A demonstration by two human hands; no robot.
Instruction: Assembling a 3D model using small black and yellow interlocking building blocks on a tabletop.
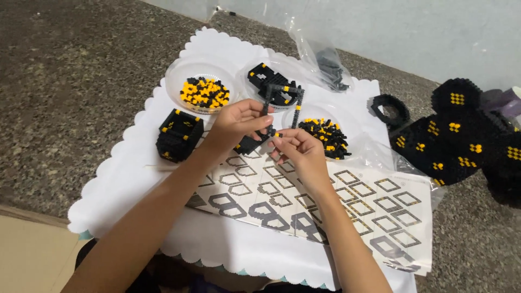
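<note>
My left hand (234, 123) grips a thin black frame of small building bricks (283, 97), a rectangular outline held upright above the white mat (130, 179). My right hand (299, 153) pinches a tiny yellow and black brick (276, 134) at the frame's lower end. Both hands meet over the printed instruction sheet (369, 209), which shows rows of frame outlines. A small black block (248, 144) sits just under my left hand.
Three clear dishes hold bricks: yellow and black ones (204, 93), a black assembly (263, 76), more mixed bricks (325, 135). A black cube build (179, 134) stands at left. A large black and yellow model (461, 138) lies at right; a plastic bag (328, 65) behind.
</note>
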